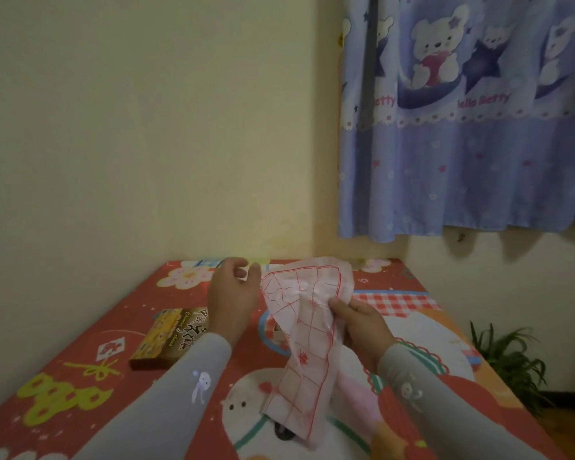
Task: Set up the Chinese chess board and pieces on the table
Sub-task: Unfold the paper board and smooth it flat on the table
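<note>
A thin, crumpled plastic chess board sheet (307,327) with red grid lines hangs half folded above the table (80,376). My right hand (359,322) pinches its right edge near the middle. My left hand (233,293) is just left of the sheet's upper corner, fingers curled and apart; whether it touches the sheet is unclear. A brown and yellow Chinese chess box (168,338) lies on the table to the left, partly hidden by my left wrist. No chess pieces are visible.
The table has a bright red cartoon-print cover and stands in a room corner, with walls close on the left and at the back. A blue bear-print curtain (462,127) hangs at the upper right. A green plant (508,363) stands on the floor by the table's right edge.
</note>
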Available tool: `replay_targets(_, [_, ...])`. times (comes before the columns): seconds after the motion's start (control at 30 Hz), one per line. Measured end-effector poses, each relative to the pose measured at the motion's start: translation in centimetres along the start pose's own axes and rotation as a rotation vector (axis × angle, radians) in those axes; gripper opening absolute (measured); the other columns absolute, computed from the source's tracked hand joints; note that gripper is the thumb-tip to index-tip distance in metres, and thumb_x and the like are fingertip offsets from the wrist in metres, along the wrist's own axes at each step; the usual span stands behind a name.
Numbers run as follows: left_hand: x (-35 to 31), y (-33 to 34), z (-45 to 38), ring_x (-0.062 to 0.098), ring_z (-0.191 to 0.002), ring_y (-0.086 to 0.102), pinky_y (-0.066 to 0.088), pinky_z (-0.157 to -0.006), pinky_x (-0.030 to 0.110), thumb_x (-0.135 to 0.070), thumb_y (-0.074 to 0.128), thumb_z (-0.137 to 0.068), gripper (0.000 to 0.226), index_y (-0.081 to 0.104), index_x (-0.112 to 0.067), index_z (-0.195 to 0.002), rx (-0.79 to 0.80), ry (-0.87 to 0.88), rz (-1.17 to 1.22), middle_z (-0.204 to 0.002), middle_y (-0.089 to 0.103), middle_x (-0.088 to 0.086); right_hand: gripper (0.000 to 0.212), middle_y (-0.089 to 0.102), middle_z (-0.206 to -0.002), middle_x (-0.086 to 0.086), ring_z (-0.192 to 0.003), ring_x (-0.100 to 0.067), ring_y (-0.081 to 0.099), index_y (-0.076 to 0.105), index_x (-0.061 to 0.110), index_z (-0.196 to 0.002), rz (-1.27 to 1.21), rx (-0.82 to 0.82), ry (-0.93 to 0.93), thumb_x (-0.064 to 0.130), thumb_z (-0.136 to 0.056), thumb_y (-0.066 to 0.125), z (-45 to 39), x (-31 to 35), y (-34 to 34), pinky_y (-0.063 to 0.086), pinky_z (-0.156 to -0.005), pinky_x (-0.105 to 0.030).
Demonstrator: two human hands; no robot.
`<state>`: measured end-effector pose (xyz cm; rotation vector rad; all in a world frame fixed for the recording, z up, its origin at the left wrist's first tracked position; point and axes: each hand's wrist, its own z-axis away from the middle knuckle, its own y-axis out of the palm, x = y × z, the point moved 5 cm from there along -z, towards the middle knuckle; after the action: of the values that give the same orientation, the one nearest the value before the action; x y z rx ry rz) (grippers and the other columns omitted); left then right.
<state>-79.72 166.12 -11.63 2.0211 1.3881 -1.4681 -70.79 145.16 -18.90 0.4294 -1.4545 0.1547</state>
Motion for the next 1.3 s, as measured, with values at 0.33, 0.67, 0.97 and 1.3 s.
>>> replay_targets(0.33, [-2.6, 6.1, 3.6, 0.006, -0.085, 0.066, 0.053, -0.082, 0.028, -0.053, 0.067, -0.079, 0.028, 0.071, -0.028, -0.090, 0.523, 0.104, 0.058, -0.085, 0.070, -0.014, 0.043, 0.068, -0.093, -0.013, -0.075, -0.018, 0.063, 0.067, -0.001, -0.113, -0.252, 0.130, 0.060, 0.035, -0.091, 0.061, -0.1, 1.3, 3.2, 0.051, -0.066, -0.026])
replay_targets(0.67, [-1.0, 3.9, 1.5, 0.017, -0.084, 0.070, 0.058, -0.075, 0.035, -0.025, 0.067, -0.083, 0.011, 0.076, -0.018, -0.085, 0.507, -0.014, 0.203, -0.084, 0.075, -0.001, 0.035, 0.068, -0.112, -0.020, -0.092, -0.025, 0.067, 0.062, -0.004, -0.118, -0.372, 0.153, 0.094, 0.016, -0.090, 0.061, -0.5, 0.8, 1.3, 0.056, -0.085, -0.034])
replay_targets(0.97, [1.4, -1.2, -2.7, 0.016, -0.060, 0.054, 0.042, -0.049, 0.018, -0.009, 0.058, -0.092, 0.012, 0.068, -0.007, -0.086, 0.429, -0.216, 0.270, -0.075, 0.064, 0.008, 0.025, 0.070, -0.104, -0.017, -0.083, -0.024, 0.068, 0.065, -0.001, -0.112, -0.205, -0.063, -0.041, 0.014, -0.093, 0.059, -1.1, 3.0, -2.6, 0.061, -0.071, -0.030])
replay_targets(1.3, [1.7, -5.0, -5.4, 0.013, -0.063, 0.067, 0.050, -0.046, 0.019, -0.011, 0.059, -0.093, 0.014, 0.068, -0.004, -0.102, 0.350, -0.280, 0.421, -0.090, 0.072, 0.012, 0.021, 0.072, -0.103, -0.012, -0.090, -0.026, 0.069, 0.064, 0.010, -0.110, -0.167, -0.142, -0.163, 0.023, -0.096, 0.055, -0.4, 5.8, -4.5, 0.059, -0.072, -0.034])
